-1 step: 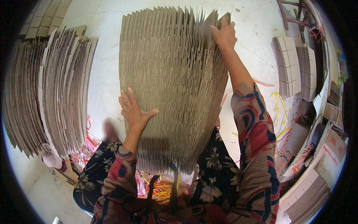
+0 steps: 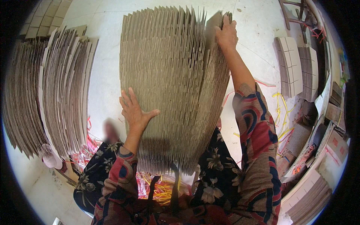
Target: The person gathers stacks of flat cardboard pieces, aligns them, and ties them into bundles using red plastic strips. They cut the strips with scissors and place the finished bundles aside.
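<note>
A big row of thin brown-grey cardboard sheets (image 2: 165,75), stood on edge and packed side by side, fills the space between my knees. My left hand (image 2: 135,114) lies open against its near left part, thumb and fingers spread. At the far right corner, my right hand (image 2: 227,35) has its thumb and fingers closed over the upper edges of the last sheets. A narrow gap (image 2: 207,56) runs between this right-hand bunch and the rest of the row. The fingertips' exact hold is partly hidden.
Two more rows of cardboard sheets (image 2: 67,93) stand at the left. Smaller cardboard stacks (image 2: 289,67) lie at the right, near loose yellow straps (image 2: 279,107). Tangled red and yellow straps (image 2: 163,189) lie below the row. A wooden frame (image 2: 294,15) stands far right.
My right thumb has shifted slightly right, nearer the fingers. The sheets at the far right are pressed closer together, and the gap beside them is clearer. My left hand stays put.
</note>
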`<action>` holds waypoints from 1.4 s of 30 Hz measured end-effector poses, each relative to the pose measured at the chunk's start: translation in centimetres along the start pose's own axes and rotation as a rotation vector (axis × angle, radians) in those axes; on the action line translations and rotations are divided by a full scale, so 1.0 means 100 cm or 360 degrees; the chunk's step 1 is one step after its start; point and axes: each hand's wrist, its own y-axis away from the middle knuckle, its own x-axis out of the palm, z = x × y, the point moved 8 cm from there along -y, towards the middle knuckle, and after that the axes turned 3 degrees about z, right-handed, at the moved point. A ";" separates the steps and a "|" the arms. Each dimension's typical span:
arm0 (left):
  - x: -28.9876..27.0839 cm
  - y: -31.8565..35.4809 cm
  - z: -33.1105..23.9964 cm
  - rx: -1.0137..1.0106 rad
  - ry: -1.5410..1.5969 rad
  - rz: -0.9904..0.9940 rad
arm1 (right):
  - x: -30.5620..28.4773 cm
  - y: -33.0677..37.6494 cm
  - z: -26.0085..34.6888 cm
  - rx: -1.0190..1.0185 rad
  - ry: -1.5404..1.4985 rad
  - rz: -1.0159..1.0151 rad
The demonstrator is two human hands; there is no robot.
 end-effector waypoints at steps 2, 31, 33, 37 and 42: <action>0.001 -0.001 -0.001 0.0006 -0.0003 0.0001 | 0.007 -0.005 -0.009 -0.0155 0.0017 -0.0190; -0.003 0.001 -0.002 0.0007 -0.0046 -0.0001 | 0.038 0.039 0.096 -0.1462 0.1027 -0.0075; -0.004 0.002 -0.001 0.0006 -0.0033 -0.0003 | 0.037 0.042 0.097 -0.1524 0.0947 -0.0106; -0.004 0.001 -0.002 0.0023 0.0045 0.0003 | 0.054 0.030 0.081 -0.1429 0.1149 0.0271; -0.004 0.002 -0.002 0.0008 -0.0012 0.0012 | 0.042 0.031 0.096 -0.1409 0.0756 -0.0004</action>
